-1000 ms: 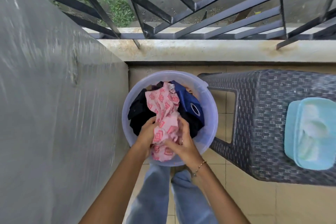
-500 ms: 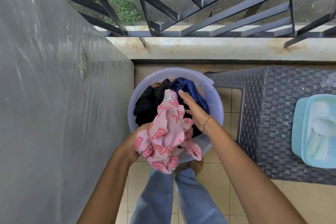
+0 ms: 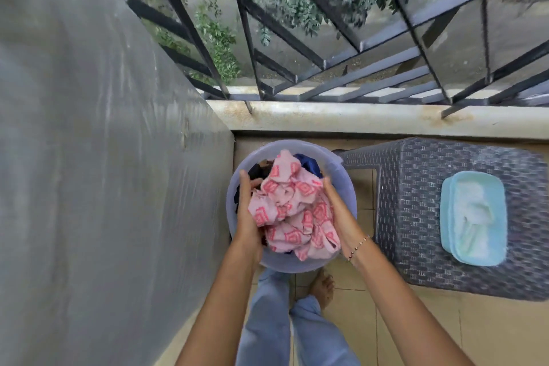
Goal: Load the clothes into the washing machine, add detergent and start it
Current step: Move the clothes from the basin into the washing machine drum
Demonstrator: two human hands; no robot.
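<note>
A pale blue plastic tub (image 3: 341, 175) stands on the tiled floor in the corner. A pink cloth with red square patterns (image 3: 292, 211) lies bunched on top of dark blue and black clothes (image 3: 309, 162) in it. My left hand (image 3: 248, 217) presses against the left side of the bundle and my right hand (image 3: 338, 211) against its right side, so both hold the clothes between them. No washing machine is in view.
A grey wall (image 3: 104, 172) runs along the left. A dark woven plastic stool (image 3: 416, 211) stands to the right, with a light blue lidded box (image 3: 473, 217) on it. A ledge (image 3: 356, 119) and a black metal railing (image 3: 326, 68) close the far side.
The pink cloth, held up in my left hand half a second ago, is back on the pile. My right hand has come off the blue cloth and both hands now clasp the bundle's sides.
</note>
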